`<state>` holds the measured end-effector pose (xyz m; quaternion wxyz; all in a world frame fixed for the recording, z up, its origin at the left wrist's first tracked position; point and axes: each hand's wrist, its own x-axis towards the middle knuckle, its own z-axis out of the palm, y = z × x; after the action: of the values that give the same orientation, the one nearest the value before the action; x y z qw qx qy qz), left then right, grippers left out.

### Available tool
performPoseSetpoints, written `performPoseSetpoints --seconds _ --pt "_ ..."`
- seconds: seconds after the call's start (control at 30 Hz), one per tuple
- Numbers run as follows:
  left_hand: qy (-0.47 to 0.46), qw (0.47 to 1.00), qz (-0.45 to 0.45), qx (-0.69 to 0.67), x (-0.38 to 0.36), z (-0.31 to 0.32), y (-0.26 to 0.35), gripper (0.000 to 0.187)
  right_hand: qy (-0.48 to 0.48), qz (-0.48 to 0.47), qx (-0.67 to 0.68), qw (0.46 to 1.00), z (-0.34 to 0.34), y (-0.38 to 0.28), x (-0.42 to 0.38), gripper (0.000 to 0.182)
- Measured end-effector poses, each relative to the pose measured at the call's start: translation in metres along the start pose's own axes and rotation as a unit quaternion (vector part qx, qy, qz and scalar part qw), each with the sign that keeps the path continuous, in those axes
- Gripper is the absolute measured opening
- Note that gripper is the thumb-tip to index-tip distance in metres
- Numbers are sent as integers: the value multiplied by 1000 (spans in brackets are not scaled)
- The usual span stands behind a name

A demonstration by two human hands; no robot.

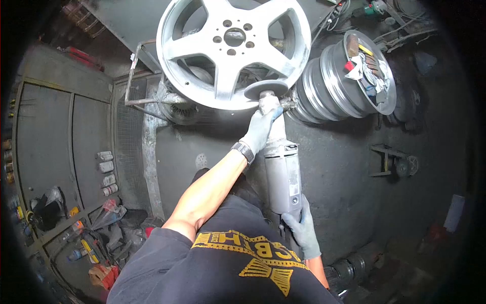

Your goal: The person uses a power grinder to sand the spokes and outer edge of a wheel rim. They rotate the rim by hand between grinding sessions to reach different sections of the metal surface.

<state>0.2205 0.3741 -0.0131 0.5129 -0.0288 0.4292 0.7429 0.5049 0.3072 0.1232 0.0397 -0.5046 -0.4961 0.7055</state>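
A silver five-spoke alloy wheel [225,68] is held up in front of me, its face toward me. Below its lower right edge is an angle grinder [283,177] with a round grey disc [260,89] that overlaps the rim in this view. Gloved in grey, my left hand [261,129] wraps round the grinder's neck just behind the disc; a dark watch [244,151] is on that wrist. My right hand [304,230], also gloved, grips the rear end of the grinder, with part of its fingers hidden behind the body.
Stacked wheel rims [331,76] stand to the right, with a rag [362,71] and small tools on top. A metal frame [134,76] is left of the wheel. Cabinet doors [45,137], several cans [106,167] and clutter line the left side. A small wheeled stand [392,159] sits at right.
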Motion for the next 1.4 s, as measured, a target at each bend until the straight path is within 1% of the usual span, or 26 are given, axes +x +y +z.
performPoseSetpoints --seconds 0.03,0.1,0.17,0.2,0.23,0.3,0.33,0.37,0.4,0.47,0.5,0.57,0.6,0.67,0.73,0.83,0.9,0.93,0.97,1.03,1.1,1.17,1.23,1.27,1.33,1.4 --pt "-3 1000 -7 3 1 -4 1 37 9 -2 -2 1000 5 0 -1 83" --pt "-5 1000 -11 4 -2 -15 5 37 -7 0 17 1000 21 -7 -5 83" --pt "14 1000 -27 3 -15 -26 15 38 23 -6 -70 997 39 -13 -12 85" --pt "21 999 -30 -3 -15 -36 15 40 14 -16 -92 996 44 -9 -13 86" --pt "21 999 -30 -2 -18 -45 17 40 15 -16 -91 996 49 -1 -13 86" --pt "-1 999 -46 -26 -24 -66 26 42 0 -62 -83 995 65 13 -13 89" --pt "2 999 -48 -9 -26 -77 31 44 3 -63 -82 995 74 15 -15 89" --pt "0 999 -49 -8 -31 -85 40 44 -1 -37 -50 998 87 15 -18 89" --pt "13 999 -39 3 -35 -94 48 46 -7 -12 -17 1000 99 17 -19 90" --pt "35 999 -14 29 -42 -108 64 51 -17 -20 -20 999 118 20 -18 89" --pt "29 997 3 77 -45 -117 75 52 -28 -27 -25 999 125 21 -17 89" --pt "63 995 4 80 -54 -125 93 51 -35 -44 -29 998 136 30 -10 88" --pt "60 995 12 83 -59 -127 103 49 -43 -62 -38 996 140 33 -7 87" --pt "66 995 8 79 -62 -134 113 48 -43 -64 -33 996 147 31 -5 87" --pt "59 996 4 69 -57 -139 110 47 -44 -67 -35 996 145 26 -4 87" --pt "71 996 -8 61 -56 -130 97 45 -51 -72 -49 995 129 21 -5 87" --pt "75 996 -17 52 -55 -113 78 45 -27 -51 -103 993 108 26 -9 86" --pt "54 997 -4 55 -51 -107 65 48 -24 -48 -104 993 97 24 -12 86" --pt "53 998 -9 40 -50 -94 54 48 -8 -28 -96 995 87 21 -16 86" --pt "21 999 -44 17 -46 -70 37 48 10 -7 -89 996 63 20 -17 86" --pt "19 998 -60 -15 -34 -49 15 47 36 -73 -138 987 36 28 -17 87" --pt "16 998 -51 -16 -23 -29 3 36 49 -62 -154 985 21 21 -16 88" --pt "-7 998 -48 -35 -16 -18 -6 40 63 -70 -146 985 14 10 -17 88" --pt "-2 998 -47 -36 -16 -14 -8 41 63 -67 -128 988 10 14 -15 89" --pt "3 998 -43 -38 -18 -11 -6 42 60 -68 -135 987 9 14 -17 90" --pt "20 997 -60 -41 -22 -20 -8 42 57 -71 -139 986 11 17 -17 91"
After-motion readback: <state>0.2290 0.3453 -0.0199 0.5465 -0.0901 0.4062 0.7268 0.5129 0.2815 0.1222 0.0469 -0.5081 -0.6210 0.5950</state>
